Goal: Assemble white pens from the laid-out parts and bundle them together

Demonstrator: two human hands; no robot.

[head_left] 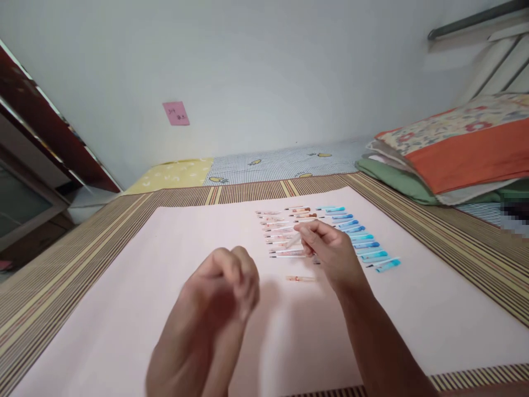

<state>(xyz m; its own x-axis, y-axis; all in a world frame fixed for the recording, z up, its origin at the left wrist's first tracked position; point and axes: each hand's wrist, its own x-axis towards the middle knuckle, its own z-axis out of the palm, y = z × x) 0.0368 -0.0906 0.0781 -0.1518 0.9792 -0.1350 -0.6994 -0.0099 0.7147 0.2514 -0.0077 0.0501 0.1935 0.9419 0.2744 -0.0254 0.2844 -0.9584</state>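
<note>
Now the right hand [330,251] is in the thick of it, right of centre, its forearm slanting up from the lower right, wrist fairly straight, thumb and forefinger pinched together on a pale stick [292,241]. That stick points down to the left, over the pink pens [279,231]; its far end is hard to separate from the white lines beneath.

Over to the left hand [225,281], lower centre: raised above the sheet [111,298], wrist bent, fingers curled in to the right. It's smeared with blur and the fingertips are tucked away, so I can't tell whether it grips anything. Both forearms run off the bottom of the frame.

The right hand covers part of the rows, hiding some pens between the pink ones and the blue pens [363,237]. Dark tips show at several left ends. One short tube [301,279] lies apart, just below the rows; whatever might be inside it is too small to make out. At the right edge, a dark patch [514,210] breaks into blocks, unreadable.
</note>
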